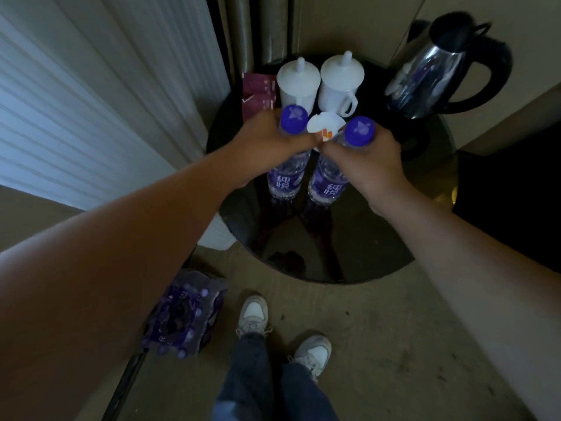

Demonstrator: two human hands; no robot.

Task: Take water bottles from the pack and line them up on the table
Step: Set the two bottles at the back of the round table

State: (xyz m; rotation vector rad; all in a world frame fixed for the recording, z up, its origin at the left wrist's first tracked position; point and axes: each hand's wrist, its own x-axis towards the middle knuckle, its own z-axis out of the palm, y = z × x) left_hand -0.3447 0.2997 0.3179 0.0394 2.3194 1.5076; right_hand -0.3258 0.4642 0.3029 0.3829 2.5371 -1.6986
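Two clear water bottles with purple caps and purple labels stand side by side on the round black glossy table (318, 253). My left hand (267, 141) is wrapped around the neck of the left bottle (285, 177). My right hand (370, 159) grips the neck of the right bottle (328, 183). Both bottle bases look to rest on the tabletop. The plastic-wrapped pack (182, 314) with several more purple-capped bottles lies on the floor at the lower left, by my feet.
Two white lidded mugs (299, 83) (341, 80) stand just behind the bottles, with a small white packet (326, 124) between them. Dark red sachets (258, 95) lie at the table's back left. A steel kettle (440, 68) sits at the back right. A white radiator (91, 101) fills the left.
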